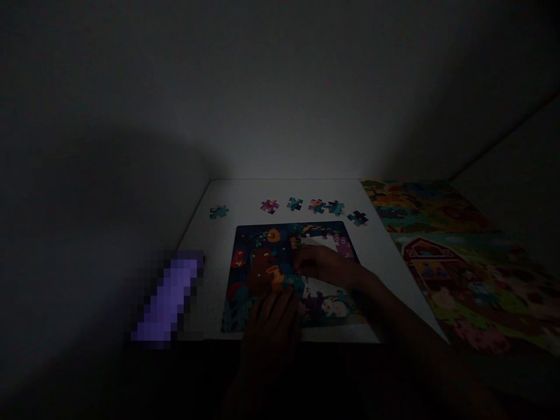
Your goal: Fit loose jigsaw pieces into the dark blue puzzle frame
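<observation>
A jigsaw puzzle [258, 268] with a dark blue night scene, a brown bear and an orange pot lies on the white table. White gaps show in its right half. My right hand [326, 265] is over those gaps, its fingertips drawn together and pointing down at the middle of the puzzle. Whatever they pinch is hidden in the dim light. Along the puzzle's near edge rests my left hand [273, 315], palm down with its fingers stretched forward onto the picture.
Several loose puzzle pieces [269, 206] lie in a row beyond the puzzle, one piece [219, 211] apart at the left. To the right are a farm picture [464, 286] and another colourful picture [420, 204]. A pixelated purple patch [168, 300] covers something at the table's left edge. Walls stand behind.
</observation>
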Motion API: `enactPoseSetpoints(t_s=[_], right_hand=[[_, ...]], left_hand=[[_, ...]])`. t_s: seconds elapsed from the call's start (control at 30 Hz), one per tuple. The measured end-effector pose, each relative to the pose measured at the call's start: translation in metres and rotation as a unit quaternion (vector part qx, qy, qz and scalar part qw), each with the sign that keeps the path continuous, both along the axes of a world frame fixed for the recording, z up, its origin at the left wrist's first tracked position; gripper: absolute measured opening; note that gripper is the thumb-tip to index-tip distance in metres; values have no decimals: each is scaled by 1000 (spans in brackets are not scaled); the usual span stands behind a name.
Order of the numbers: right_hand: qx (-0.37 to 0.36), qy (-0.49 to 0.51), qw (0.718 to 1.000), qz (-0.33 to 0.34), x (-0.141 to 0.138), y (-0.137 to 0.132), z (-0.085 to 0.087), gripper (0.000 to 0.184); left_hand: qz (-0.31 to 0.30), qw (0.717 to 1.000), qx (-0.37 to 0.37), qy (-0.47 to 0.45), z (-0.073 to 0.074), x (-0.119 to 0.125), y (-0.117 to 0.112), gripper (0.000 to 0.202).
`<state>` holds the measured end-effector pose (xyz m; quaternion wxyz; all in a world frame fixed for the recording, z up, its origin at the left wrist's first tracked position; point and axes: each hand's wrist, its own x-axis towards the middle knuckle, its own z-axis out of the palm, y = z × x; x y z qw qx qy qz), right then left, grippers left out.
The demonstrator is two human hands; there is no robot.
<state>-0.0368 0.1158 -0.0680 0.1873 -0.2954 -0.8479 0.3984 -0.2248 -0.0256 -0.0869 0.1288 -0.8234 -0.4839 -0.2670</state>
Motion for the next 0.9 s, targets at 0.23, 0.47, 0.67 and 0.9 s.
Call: enactPoseSetpoints(t_s=[0.23, 0.47, 0.67, 0.9], right_hand=[[-5, -6, 1000, -5, -3, -4, 4, 14], [-6, -14, 1000, -26, -5, -6, 7, 11], [-17, -11, 999, -24, -4, 0, 0, 11], [-11, 1, 1000, -29, -4, 2, -5, 8]], left_hand=[[10, 1000, 16, -15, 0, -1, -1, 31], [-1, 1000, 7, -16, 2, 0, 3, 28], [0, 1000, 5, -19, 2, -1, 3, 28], [4, 1000, 2, -20, 0, 0, 1, 30]])
